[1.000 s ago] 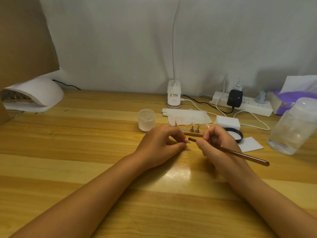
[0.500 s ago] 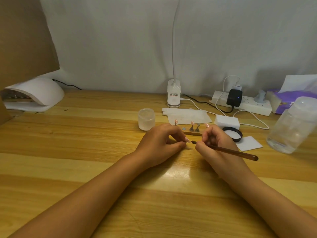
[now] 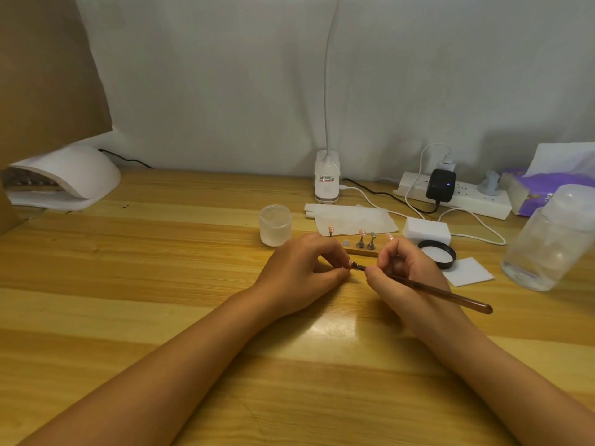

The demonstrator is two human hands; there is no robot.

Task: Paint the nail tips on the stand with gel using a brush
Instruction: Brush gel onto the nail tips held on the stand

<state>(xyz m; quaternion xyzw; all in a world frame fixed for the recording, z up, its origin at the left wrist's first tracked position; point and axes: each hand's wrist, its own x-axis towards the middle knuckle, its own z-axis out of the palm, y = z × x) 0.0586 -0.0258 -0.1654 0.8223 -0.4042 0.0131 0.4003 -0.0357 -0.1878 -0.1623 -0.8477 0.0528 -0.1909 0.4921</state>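
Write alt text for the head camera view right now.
Over a wooden table, the left hand pinches a nail tip while the right hand touches a brush to it; the stand sits behind.

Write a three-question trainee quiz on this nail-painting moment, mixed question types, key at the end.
1. True or false: the right hand holds the brush.
2. What does the left hand pinch? A) a nail tip B) the jar lid C) a tissue
3. Fill in: the brush's bristle end meets the ___.

Key: 1 true; 2 A; 3 nail tip.
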